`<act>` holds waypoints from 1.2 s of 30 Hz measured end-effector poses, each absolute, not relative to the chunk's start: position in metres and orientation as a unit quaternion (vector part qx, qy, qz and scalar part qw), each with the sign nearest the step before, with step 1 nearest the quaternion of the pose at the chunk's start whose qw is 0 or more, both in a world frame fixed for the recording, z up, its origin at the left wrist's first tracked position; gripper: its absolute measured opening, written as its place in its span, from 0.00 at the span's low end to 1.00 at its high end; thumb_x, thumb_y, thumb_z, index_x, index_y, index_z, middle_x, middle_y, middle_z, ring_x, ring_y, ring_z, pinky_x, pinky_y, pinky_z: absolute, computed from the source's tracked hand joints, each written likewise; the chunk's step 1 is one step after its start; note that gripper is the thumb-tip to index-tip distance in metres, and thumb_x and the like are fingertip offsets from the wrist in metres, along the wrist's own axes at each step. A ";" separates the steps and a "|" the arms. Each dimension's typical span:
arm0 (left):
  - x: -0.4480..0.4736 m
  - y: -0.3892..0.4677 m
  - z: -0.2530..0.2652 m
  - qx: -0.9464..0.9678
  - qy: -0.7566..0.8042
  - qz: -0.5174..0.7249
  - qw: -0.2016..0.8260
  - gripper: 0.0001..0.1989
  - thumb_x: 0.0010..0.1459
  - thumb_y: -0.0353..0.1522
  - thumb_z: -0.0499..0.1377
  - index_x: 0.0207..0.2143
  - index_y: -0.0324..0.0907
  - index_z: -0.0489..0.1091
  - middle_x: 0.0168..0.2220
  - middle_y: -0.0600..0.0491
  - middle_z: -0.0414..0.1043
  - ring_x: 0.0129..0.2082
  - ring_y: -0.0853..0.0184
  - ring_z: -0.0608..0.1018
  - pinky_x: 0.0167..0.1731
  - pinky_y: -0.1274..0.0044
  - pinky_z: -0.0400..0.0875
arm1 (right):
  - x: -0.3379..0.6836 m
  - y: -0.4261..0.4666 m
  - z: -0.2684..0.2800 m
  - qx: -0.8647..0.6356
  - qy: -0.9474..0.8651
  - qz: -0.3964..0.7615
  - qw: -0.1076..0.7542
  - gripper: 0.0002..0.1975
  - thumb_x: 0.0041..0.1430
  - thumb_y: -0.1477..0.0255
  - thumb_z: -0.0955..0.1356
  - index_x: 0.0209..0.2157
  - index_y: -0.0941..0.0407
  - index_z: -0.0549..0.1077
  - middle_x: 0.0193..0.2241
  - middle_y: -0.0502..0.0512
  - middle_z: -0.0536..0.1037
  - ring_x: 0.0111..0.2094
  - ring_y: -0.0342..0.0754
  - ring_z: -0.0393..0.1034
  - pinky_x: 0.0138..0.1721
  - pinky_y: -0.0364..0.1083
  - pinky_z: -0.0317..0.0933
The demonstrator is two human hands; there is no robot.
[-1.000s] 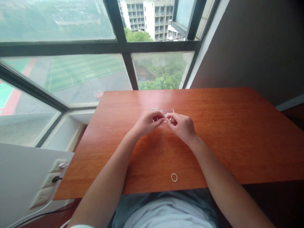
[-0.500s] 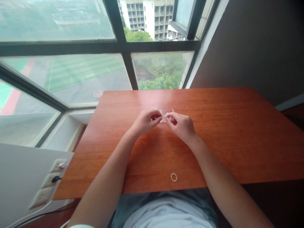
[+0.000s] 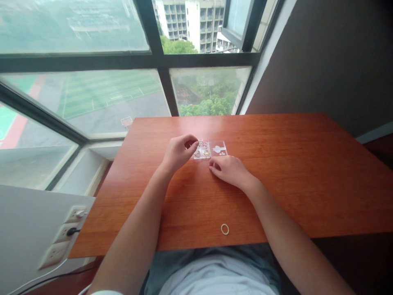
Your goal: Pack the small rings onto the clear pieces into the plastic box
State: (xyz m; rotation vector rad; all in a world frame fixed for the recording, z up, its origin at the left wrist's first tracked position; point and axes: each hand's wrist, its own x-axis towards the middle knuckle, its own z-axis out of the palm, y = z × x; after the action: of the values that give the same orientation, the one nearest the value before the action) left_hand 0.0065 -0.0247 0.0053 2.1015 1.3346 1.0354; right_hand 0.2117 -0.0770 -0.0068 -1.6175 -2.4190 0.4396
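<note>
A small clear plastic box (image 3: 202, 155) lies on the table with its see-through lid (image 3: 219, 148) folded open to the right. Several thin rings (image 3: 205, 153) sit in its compartments. My left hand (image 3: 181, 150) is at the box's left edge, thumb and fingertips drawn together over the rim; what they pinch, if anything, is hidden. In front of the lid, close to the box's near edge, my right hand (image 3: 229, 169) has its fingers curled in against the thumb. Whether something small is between them I cannot tell.
A pale rubber-band-like loop (image 3: 225, 229) lies near the front edge of the brown wooden table (image 3: 307, 172). Windows (image 3: 113, 92) stand behind the table, a dark wall (image 3: 325, 65) on the right. Sockets with plugs and cables (image 3: 66, 232) are at the lower left.
My hands have drawn apart from over the box: the left to the left and slightly back, the right toward me. The box, its rings and its open lid now show clearly.
</note>
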 end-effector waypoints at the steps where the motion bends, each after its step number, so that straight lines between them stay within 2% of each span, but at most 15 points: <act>1: 0.007 -0.025 0.005 0.759 0.484 0.376 0.219 0.07 0.57 0.33 0.58 0.31 0.39 0.74 0.25 0.54 0.75 0.25 0.71 0.73 0.27 0.80 0.65 | 0.212 -0.077 -0.007 -0.546 -0.819 0.151 0.094 0.08 0.61 0.67 0.64 0.36 0.51 0.75 0.33 0.50 0.80 0.34 0.46 0.71 0.30 0.43 0.50; 7: 0.011 -0.025 0.001 0.765 0.483 0.363 0.223 0.07 0.57 0.34 0.58 0.32 0.39 0.74 0.25 0.53 0.75 0.25 0.71 0.74 0.26 0.80 0.65 | 0.212 -0.078 -0.007 -0.541 -0.821 0.158 0.094 0.08 0.61 0.68 0.64 0.37 0.51 0.74 0.34 0.50 0.79 0.34 0.45 0.71 0.31 0.43 0.51; 12: 0.014 -0.026 -0.005 0.773 0.479 0.347 0.231 0.09 0.57 0.34 0.58 0.37 0.40 0.74 0.26 0.53 0.75 0.24 0.71 0.73 0.25 0.81 0.65 | 0.213 -0.078 -0.006 -0.540 -0.820 0.165 0.099 0.07 0.61 0.70 0.64 0.37 0.51 0.74 0.33 0.49 0.79 0.34 0.45 0.71 0.31 0.43 0.51; 25: 0.013 -0.026 -0.006 0.779 0.475 0.342 0.225 0.09 0.57 0.33 0.57 0.35 0.40 0.75 0.25 0.53 0.74 0.24 0.71 0.73 0.25 0.81 0.65 | 0.216 -0.080 -0.002 -0.529 -0.818 0.203 0.101 0.07 0.60 0.71 0.65 0.37 0.53 0.76 0.34 0.51 0.79 0.35 0.45 0.71 0.35 0.42 0.56; 30: 0.012 -0.026 -0.005 0.781 0.473 0.341 0.223 0.09 0.57 0.33 0.57 0.35 0.40 0.76 0.25 0.53 0.74 0.24 0.71 0.73 0.26 0.81 0.65 | 0.218 -0.095 0.016 -0.478 -0.843 0.243 0.046 0.06 0.58 0.73 0.66 0.32 0.53 0.77 0.30 0.50 0.79 0.32 0.45 0.72 0.32 0.42 0.56; 36: 0.012 -0.025 -0.003 0.778 0.474 0.350 0.216 0.09 0.57 0.33 0.57 0.34 0.40 0.76 0.26 0.52 0.75 0.25 0.70 0.73 0.27 0.80 0.66 | 0.223 -0.149 0.036 -0.443 -0.872 0.210 -0.013 0.08 0.58 0.76 0.65 0.27 0.53 0.75 0.29 0.50 0.79 0.32 0.46 0.72 0.32 0.44 0.55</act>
State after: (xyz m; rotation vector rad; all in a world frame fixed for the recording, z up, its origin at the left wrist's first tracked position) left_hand 0.0116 -0.0251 -0.0029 2.1564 1.3143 0.9712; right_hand 0.2232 -0.1486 0.0364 -1.4024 -2.7614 0.6653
